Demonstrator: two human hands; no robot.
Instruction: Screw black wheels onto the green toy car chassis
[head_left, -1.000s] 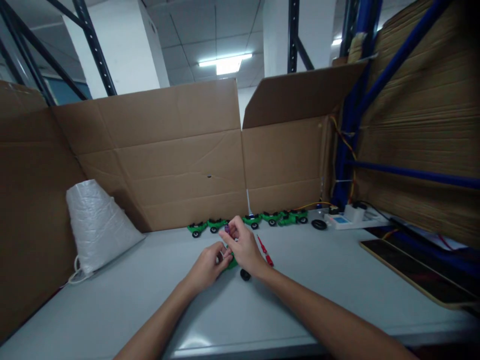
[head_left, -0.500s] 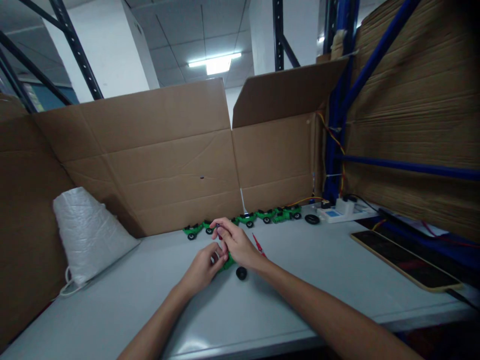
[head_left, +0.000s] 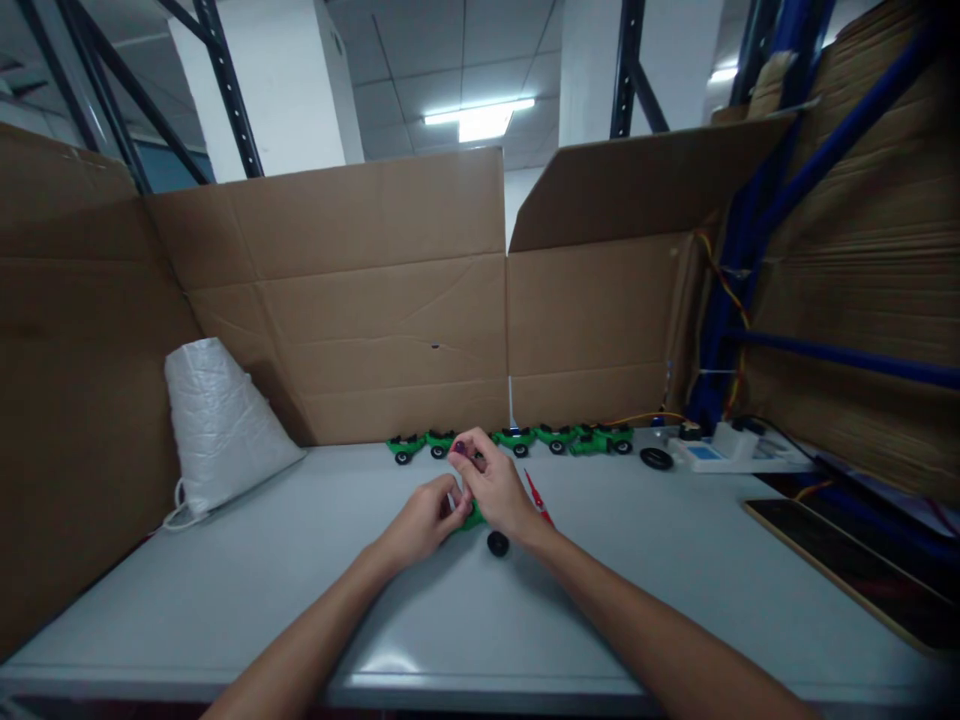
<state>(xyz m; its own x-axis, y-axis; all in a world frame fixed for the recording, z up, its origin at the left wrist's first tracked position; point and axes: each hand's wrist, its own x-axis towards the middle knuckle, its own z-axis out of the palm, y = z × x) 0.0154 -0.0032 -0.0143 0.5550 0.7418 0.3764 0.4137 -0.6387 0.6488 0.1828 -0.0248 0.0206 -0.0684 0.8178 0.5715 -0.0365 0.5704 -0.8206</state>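
My left hand point(head_left: 426, 520) is closed, its fingers curled around the green toy vehicle point(head_left: 472, 517), which they mostly cover. A black wheel point(head_left: 497, 543) shows at the near right end of that toy. Just above, my right hand point(head_left: 491, 488) pinches a small dark reddish-purple piece point(head_left: 460, 447) between thumb and fingers. It could be the end of a small tool, but its kind is not clear. The fingertips of both hands are close together over the toy. Right of my right hand lies a red pointed tool point(head_left: 538, 498) resembling tweezers.
Several green toy vehicles point(head_left: 514, 440) stand in a row along the cardboard wall point(head_left: 375, 340). A black ring point(head_left: 656, 458) and a white power strip point(head_left: 724, 450) are at the back right. A phone-like dark slab point(head_left: 847, 570) lies right; a white wrapped bundle point(head_left: 225, 430) stands left.
The whole view has swung, so the scene sits further right. Both hands stay together at the toy. The dark piece in my right hand has tilted slightly and shows more of its end.
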